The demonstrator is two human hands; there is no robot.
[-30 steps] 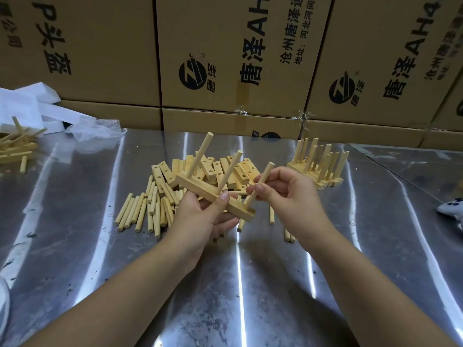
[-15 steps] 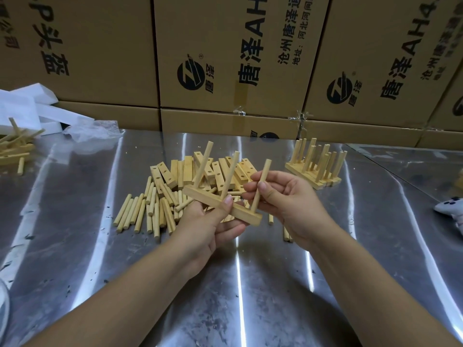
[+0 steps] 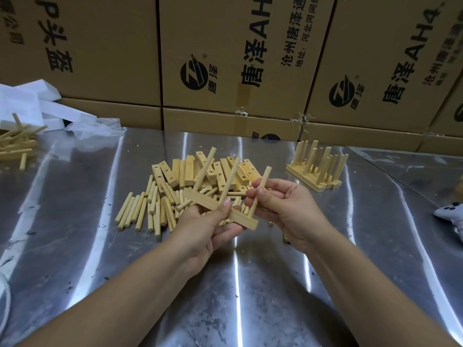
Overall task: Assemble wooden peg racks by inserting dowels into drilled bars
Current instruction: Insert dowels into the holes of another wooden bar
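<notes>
My left hand point(image 3: 208, 226) grips a wooden bar point(image 3: 244, 219) from below, thumb on its top. Two dowels stand in the bar, tilted to the right. My right hand point(image 3: 280, 204) pinches a third dowel point(image 3: 263, 182) whose lower end sits at the bar's right end. Behind the hands lie a heap of drilled bars point(image 3: 190, 169) and loose dowels point(image 3: 140, 211) on the metal table point(image 3: 75, 221).
Several finished peg racks point(image 3: 318, 166) stand at the back right. More wooden pieces point(image 3: 15, 146) and white foam point(image 3: 30, 106) lie at the far left. Cardboard boxes point(image 3: 225, 58) wall off the back. A white game controller point(image 3: 451, 216) lies at the right edge.
Both hands have lowered the bar slightly towards me. The right hand's dowel stands lower in the bar's right end than a second ago.
</notes>
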